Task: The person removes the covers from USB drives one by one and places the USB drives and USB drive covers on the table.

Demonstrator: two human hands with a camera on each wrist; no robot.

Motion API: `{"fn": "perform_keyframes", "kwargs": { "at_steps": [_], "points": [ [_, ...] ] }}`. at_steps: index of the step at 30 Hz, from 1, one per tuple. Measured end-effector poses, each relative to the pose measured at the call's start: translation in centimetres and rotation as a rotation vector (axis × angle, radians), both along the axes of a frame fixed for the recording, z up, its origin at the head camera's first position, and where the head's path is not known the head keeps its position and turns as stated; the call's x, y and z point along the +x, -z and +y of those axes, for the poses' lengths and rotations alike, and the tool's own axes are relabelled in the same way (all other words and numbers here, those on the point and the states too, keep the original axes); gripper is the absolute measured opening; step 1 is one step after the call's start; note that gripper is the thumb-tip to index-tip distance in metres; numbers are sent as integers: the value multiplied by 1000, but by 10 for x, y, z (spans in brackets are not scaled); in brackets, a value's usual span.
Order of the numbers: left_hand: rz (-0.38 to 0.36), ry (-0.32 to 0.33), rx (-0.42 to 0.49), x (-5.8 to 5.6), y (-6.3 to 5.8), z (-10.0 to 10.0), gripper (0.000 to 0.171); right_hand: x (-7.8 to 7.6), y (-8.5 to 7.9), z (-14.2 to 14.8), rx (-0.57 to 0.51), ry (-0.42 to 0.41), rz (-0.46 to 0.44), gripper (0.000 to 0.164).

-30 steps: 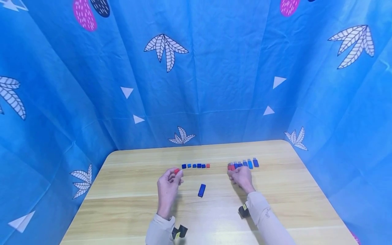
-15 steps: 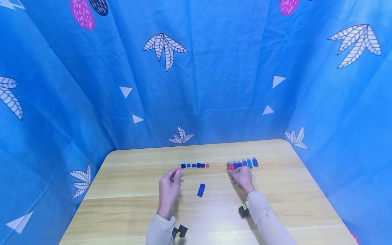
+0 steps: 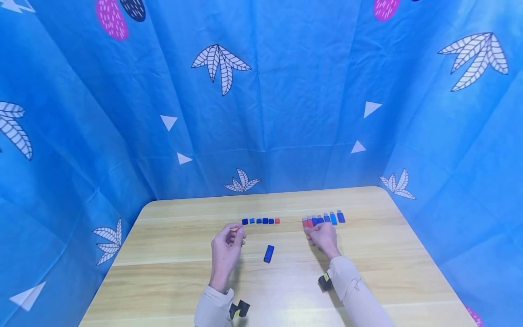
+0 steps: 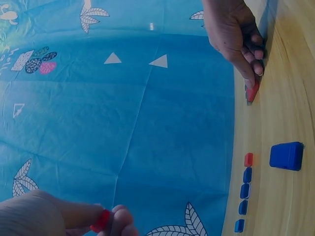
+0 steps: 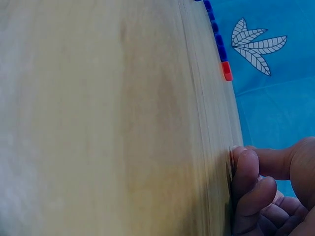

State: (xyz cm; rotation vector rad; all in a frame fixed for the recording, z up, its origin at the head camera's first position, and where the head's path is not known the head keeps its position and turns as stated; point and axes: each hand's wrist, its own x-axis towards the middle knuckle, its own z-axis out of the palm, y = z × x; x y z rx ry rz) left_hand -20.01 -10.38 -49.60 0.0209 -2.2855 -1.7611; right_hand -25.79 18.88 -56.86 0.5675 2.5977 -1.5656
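My left hand [image 3: 225, 250] pinches a small red cap [image 4: 101, 220] between thumb and fingers, held above the table's left half. My right hand [image 3: 323, 237] grips a red USB flash drive [image 4: 252, 91] by its near end, at the left end of a row of drives. Metal plugs point away from me on these drives, red at the left and blue [image 3: 334, 219] toward the right; my fingers partly cover some. In the middle, several blue caps [image 3: 265, 221] and one red cap [image 3: 277, 221] form a second row. Nearer me lies a dark blue stick [image 3: 268, 254], apparently a capped drive.
The wooden table [image 3: 163, 281] has rounded far corners. A blue patterned curtain [image 3: 302, 91] hangs behind it and along both sides. Black wrist cameras [image 3: 325, 282] are strapped at both sleeves.
The left hand has turned slightly, so its red cap is now mostly hidden behind the fingers in the head view. The right hand stays at the row's left end, nearly still.
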Motion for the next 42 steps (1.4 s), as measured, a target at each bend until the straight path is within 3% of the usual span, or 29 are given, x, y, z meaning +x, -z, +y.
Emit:
{"fn": "perform_keyframes", "kwargs": {
  "at_steps": [6, 15, 23, 32, 42],
  "points": [
    [-26, 33, 9, -2, 1, 0, 14, 0, 0, -1, 4, 4, -1, 26],
    [-63, 87, -69, -3, 1, 1, 21, 0, 1, 0, -1, 7, -12, 28],
    [-76, 118, -126, -6, 2, 5, 16, 6, 0, 2, 2, 7, 23, 30],
    [13, 47, -261, -19, 5, 16, 16, 17, -20, -2, 21, -7, 51, 35],
    [94, 88, -305, -38, 9, 30, 18, 36, -39, -10, 15, -39, 118, 32]
  ]
}}
